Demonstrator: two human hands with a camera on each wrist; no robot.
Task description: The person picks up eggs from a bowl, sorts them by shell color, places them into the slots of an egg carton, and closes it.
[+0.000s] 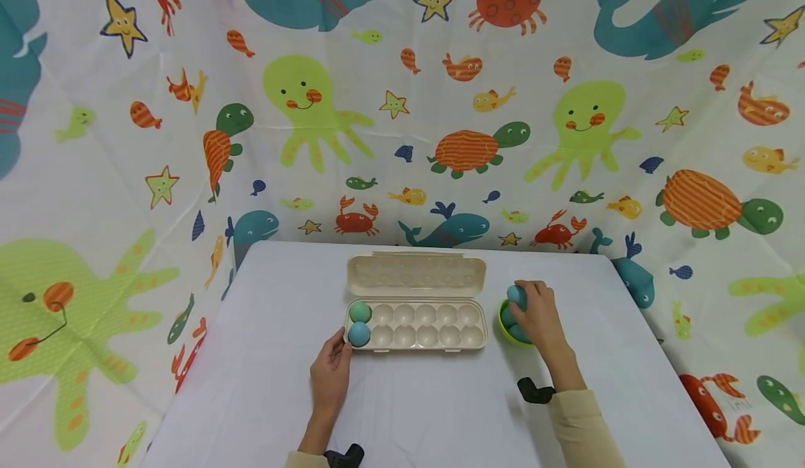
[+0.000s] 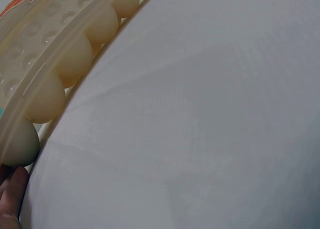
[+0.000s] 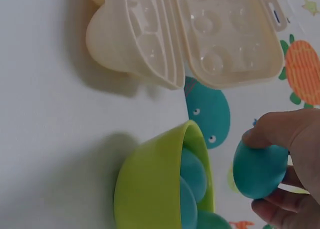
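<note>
My right hand [image 1: 538,314] pinches a blue toy egg [image 3: 260,170] between thumb and fingers, just above a lime-green bowl [image 3: 145,181]. Inside that bowl lie several more blue and green eggs [image 3: 194,174]. At the table's middle sits an open cream plastic egg carton [image 1: 426,325], its lid [image 1: 416,276] folded back. A green egg [image 1: 360,311] and a blue egg [image 1: 359,334] fill the two leftmost cups; the other cups hold nothing. My left hand [image 1: 331,370] grips the carton's front left corner. Only its fingertips show in the left wrist view, beneath the end cup.
A white cloth covers the table [image 1: 434,405]. Behind and beside it hangs a curtain [image 1: 377,140] printed with sea animals. Each wrist wears a black camera mount [image 1: 534,391]. The bowl stands close to the carton's right end.
</note>
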